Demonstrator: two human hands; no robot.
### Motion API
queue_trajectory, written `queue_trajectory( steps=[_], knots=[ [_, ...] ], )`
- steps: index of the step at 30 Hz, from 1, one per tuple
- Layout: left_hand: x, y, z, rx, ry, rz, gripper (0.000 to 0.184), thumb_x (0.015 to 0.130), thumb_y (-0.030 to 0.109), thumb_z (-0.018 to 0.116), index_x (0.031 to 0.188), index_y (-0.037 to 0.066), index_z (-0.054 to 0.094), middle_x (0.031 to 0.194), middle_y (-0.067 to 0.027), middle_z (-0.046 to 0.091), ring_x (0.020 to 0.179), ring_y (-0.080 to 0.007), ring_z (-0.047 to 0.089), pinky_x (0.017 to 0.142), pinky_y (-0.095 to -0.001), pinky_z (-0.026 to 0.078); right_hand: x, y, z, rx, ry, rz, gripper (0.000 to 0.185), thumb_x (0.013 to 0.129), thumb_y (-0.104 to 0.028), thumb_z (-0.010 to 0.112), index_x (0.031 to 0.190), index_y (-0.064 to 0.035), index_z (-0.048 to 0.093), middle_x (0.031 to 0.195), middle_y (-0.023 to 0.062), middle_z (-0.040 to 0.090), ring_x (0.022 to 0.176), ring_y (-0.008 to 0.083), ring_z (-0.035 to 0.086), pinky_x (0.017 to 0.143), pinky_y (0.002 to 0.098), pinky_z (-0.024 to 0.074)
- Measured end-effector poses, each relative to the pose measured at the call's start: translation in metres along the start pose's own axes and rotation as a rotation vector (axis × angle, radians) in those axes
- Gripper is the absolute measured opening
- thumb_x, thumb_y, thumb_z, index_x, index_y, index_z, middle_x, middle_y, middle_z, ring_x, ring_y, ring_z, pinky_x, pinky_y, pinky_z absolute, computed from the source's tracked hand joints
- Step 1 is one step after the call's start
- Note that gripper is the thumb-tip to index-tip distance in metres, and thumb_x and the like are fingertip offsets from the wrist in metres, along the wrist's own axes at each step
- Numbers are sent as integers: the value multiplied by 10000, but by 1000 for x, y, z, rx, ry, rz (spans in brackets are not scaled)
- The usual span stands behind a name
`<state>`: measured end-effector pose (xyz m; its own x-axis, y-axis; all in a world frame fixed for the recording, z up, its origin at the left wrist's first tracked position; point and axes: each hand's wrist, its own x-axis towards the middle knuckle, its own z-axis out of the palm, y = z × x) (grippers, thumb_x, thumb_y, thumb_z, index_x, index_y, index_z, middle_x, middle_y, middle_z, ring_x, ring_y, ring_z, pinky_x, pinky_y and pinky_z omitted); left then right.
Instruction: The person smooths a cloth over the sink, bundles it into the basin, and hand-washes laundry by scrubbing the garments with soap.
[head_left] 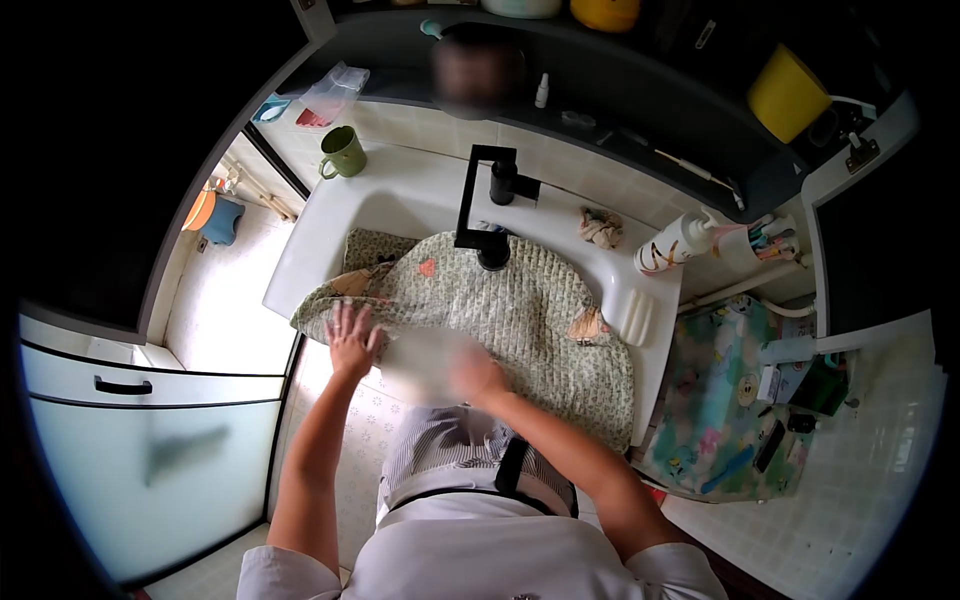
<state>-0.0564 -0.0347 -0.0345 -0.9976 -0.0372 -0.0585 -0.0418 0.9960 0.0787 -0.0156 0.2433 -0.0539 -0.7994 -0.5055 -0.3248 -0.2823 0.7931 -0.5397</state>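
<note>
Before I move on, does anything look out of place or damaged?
The quilt looks somewhat out of place: it covers much of the sink and drapes over its front edge. I see no damage, but blur hides a patch beside the right hand.

Green mug (pixel 345 152) (handle at left); small white bottle (pixel 542 92) on dark shelf (pixel 650 112).

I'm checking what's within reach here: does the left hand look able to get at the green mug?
Probably yes, perhaps with a lean: the left hand is spread on the cloth, nothing upright stands between it and the mug, and the tap is off to the right.
</note>
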Motion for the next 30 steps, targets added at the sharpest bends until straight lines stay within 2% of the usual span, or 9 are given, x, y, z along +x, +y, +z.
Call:
queue_trajectory(
  steps=[4, 8, 9, 12, 13, 17, 21, 26, 30],
  knots=[
    [37, -42, -8, 150, 42, -246, 758, 898, 576, 409, 1480, 127, 221, 1561, -121, 70, 1444, -282, 11, 1144, -492, 10, 39, -21, 20, -114, 65, -117, 675, 962, -472, 335, 1413, 27, 275, 1433, 233, 337, 1307, 375, 352, 1100, 437, 259],
    [68, -47, -48, 73, -177, -332, 777, 823, 560, 569, 1357, 31, 372, 1427, -140, 327, 1345, -286, 285, 1049, -456, 297, 55, -33, 35, -78, 183, -240, 802, 898, -527, 461, 1438, 11, 212, 1428, 224, 343, 1321, 366, 329, 1097, 466, 255],
    [67, -52, -39, 177, 22, -220, 719, 791, 550, 625, 1237, 11, 459, 1239, -123, 485, 1185, -277, 453, 927, -420, 406, 58, -36, 36, -97, 172, -233, 847, 875, -546, 494, 1444, 8, 196, 1432, 221, 338, 1325, 364, 323, 1097, 470, 253],
    [69, -74, -28, 38, -202, -232, 700, 783, 566, 627, 1181, 2, 504, 1082, -126, 581, 1055, -281, 556, 884, -410, 447, 47, -52, 25, -243, 121, -104, 951, 813, -582, 570, 1453, -3, 172, 1442, 216, 323, 1329, 363, 318, 1102, 468, 244],
    [67, -83, -25, -59, -213, -214, 658, 765, 521, 679, 1118, -23, 563, 898, -124, 638, 859, -255, 630, 786, -382, 496, 37, -55, 15, -308, 101, -39, 980, 794, -591, 592, 1456, -7, 168, 1445, 215, 318, 1330, 363, 318, 1105, 465, 240],
    [68, -97, -52, -430, -654, -187, 489, 754, 347, 762, 1066, -6, 632, 812, -82, 670, 695, -149, 626, 666, -291, 496, -1, -40, 18, -219, 187, 105, 950, 801, -617, 565, 1454, -30, 205, 1448, 187, 332, 1339, 338, 315, 1112, 473, 230],
    [86, -98, -53, -953, -691, -106, 292, 822, 117, 696, 1091, 32, 622, 887, -6, 667, 763, -86, 585, 677, -268, 469, -40, -30, 16, -290, 342, 180, 942, 797, -644, 548, 1450, -41, 236, 1438, 154, 362, 1340, 308, 325, 1117, 479, 217],
    [125, -28, -86, -1568, -651, 86, 219, 855, 51, 631, 1070, 55, 590, 923, -9, 643, 794, -83, 580, 705, -259, 474, -58, -22, 13, -216, 423, 279, 910, 769, -662, 567, 1395, -34, 366, 1421, 141, 396, 1348, 306, 317, 1122, 498, 189],
    [142, 33, -137, -1898, -635, -7, 140, 864, 64, 635, 988, 73, 572, 891, -5, 631, 819, -104, 599, 743, -278, 495, -56, -26, -2, -161, 338, 271, 805, 745, -617, 631, 1317, -72, 478, 1352, 112, 479, 1272, 298, 417, 1079, 516, 241]
  ],
)
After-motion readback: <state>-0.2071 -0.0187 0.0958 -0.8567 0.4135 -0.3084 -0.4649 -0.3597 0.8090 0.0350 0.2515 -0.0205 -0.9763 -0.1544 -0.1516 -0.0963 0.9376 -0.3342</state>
